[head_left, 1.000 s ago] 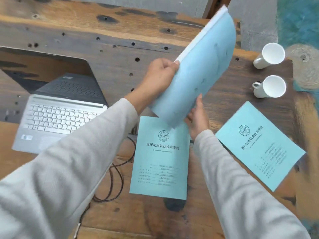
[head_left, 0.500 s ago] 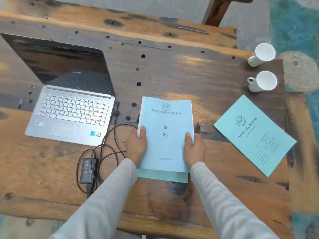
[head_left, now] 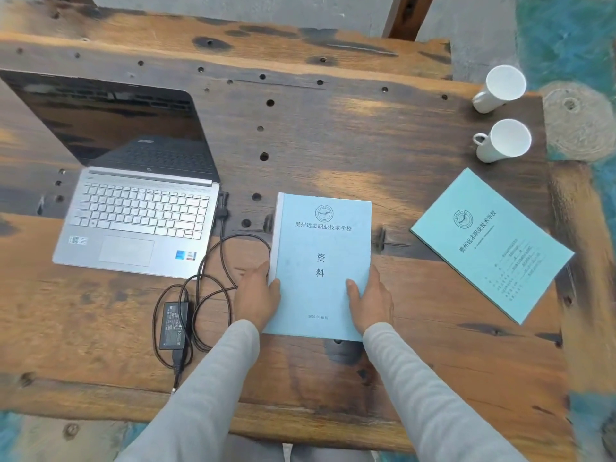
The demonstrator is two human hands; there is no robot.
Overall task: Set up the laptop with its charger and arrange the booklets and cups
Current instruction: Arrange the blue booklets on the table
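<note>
A thick light-blue booklet lies flat in the middle of the wooden table, covering the thinner booklet beneath it. My left hand grips its lower left edge and my right hand its lower right edge, thumbs on the cover. Another blue booklet lies askew to the right. An open silver laptop sits at the left, its cable plugged into the right side and looping to the black charger brick. Two white cups stand at the far right.
The table has many small drilled holes and dark knots. Its right edge runs just past the cups and the askew booklet; the near edge is below my sleeves. A teal patterned floor shows to the right.
The thick booklet went from held up in the air to lying on the lower booklet, then slid so it fully covers it. Both hands now rest at its bottom corners.
</note>
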